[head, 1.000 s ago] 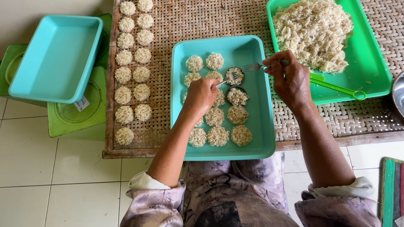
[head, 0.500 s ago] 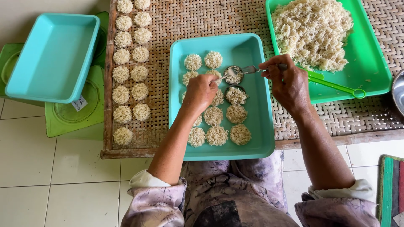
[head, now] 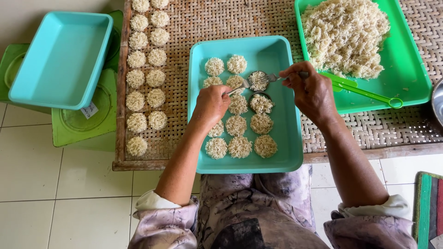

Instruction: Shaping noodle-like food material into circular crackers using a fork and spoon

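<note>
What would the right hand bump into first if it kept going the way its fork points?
Probably the noodle round under the fork tip. The right hand points leftward across the teal tray; beyond sits the left hand's utensil.

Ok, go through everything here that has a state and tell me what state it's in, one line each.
Left hand: closed on a fork.
Right hand: closed on a fork.
Teal tray: partly filled with noodle rounds.
Second teal tray: nothing in it.
Green tray: heaped with loose noodles.
Green tongs: lying in the green tray.
</note>
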